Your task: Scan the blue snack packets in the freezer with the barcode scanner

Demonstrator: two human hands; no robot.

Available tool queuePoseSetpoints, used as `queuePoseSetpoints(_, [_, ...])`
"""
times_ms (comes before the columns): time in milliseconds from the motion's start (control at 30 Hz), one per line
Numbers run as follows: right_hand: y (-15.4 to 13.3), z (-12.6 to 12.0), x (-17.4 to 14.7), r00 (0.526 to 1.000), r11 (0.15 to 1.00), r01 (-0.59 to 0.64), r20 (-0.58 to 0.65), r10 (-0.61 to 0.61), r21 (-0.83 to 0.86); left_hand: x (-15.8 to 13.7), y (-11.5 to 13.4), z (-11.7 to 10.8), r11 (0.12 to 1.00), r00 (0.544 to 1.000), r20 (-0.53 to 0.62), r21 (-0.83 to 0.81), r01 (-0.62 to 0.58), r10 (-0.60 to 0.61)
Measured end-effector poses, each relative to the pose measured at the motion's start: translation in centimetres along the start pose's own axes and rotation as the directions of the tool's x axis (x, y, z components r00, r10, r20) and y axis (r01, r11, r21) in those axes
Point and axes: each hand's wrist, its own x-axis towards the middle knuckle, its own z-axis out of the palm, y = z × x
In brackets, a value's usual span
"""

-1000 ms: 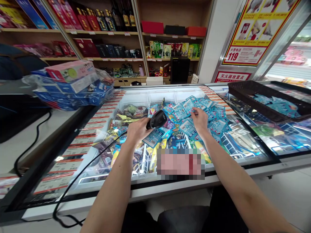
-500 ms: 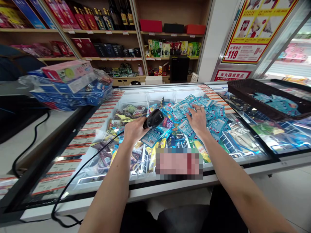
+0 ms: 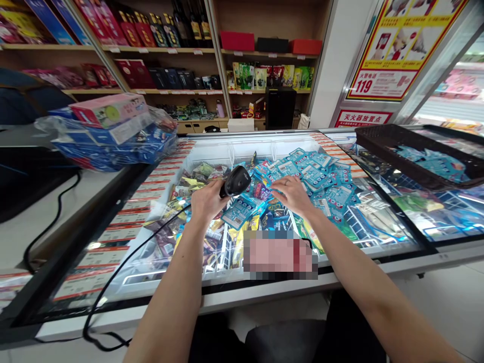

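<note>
My left hand (image 3: 207, 202) is wrapped round the handle of a black barcode scanner (image 3: 236, 181), its head pointing right. Just below the scanner head lies a flat blue packet (image 3: 239, 212) with a printed barcode. My right hand (image 3: 292, 194) hovers at the left edge of a spread pile of similar blue packets (image 3: 321, 174). Its fingers point left and look slightly apart, with no object visible between them; a ring is on one finger. The packets lie on the glass top of a chest freezer (image 3: 272, 295).
Colourful wrapped goods in wire baskets show through the glass. A blurred-out pink object (image 3: 278, 254) lies at the front edge. The scanner cable (image 3: 126, 262) trails left. Bagged boxes (image 3: 113, 131) stand back left; a brown basket (image 3: 408, 161) with blue packets stands right.
My right hand has moved left and slightly down, off the middle of the blue packet pile. My left hand and the scanner have shifted only slightly.
</note>
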Motion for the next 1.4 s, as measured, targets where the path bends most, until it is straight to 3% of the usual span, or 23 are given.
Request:
queuePoseSetpoints(200, [-1.6,0.1,-0.2,0.956,0.975,0.203,0.197,-0.218,0.093,-0.1,-0.2,0.0,1.0,1.0,-0.024,0.002,0.011,-0.011])
queuePoseSetpoints(500, [-3.4,0.6,-0.1,0.879,0.928,0.351,0.3,-0.372,0.121,-0.1,-0.2,-0.1,0.999,0.999,-0.015,-0.004,0.032,-0.032])
queuePoseSetpoints(700, [-2.0,1.0,-0.2,0.977,0.99,0.142,0.16,-0.14,0.0,-0.2,-0.1,0.0,0.999,0.999,-0.001,0.005,0.032,-0.032])
queuePoseSetpoints(833, [-1.3,1.2,-0.3,0.996,0.998,-0.002,0.09,0.007,-0.056,-0.1,-0.1,0.0,1.0,1.0,0.008,0.015,0.024,-0.025])
queuePoseSetpoints(1067, [-1.3,1.8,-0.3,0.994,0.996,-0.056,0.093,0.063,-0.068,-0.1,-0.3,0.4,1.0,1.0,-0.008,0.012,-0.005,0.005])
queuePoseSetpoints(1200, [-0.9,2.0,0.0,0.979,0.976,-0.203,0.056,0.199,0.083,-0.2,-0.4,0.5,1.0,1.0,-0.006,0.002,-0.016,0.016])
queuePoseSetpoints(1300, [-0.3,2.1,0.2,0.943,0.914,-0.322,-0.004,0.333,0.248,-0.2,-0.3,0.4,1.0,1.0,0.004,0.008,-0.023,0.023])
queuePoseSetpoints(1400, [0.4,2.2,0.4,0.91,0.846,-0.36,-0.052,0.411,0.393,-0.2,-0.3,0.4,0.999,0.999,-0.008,0.013,-0.039,0.039])
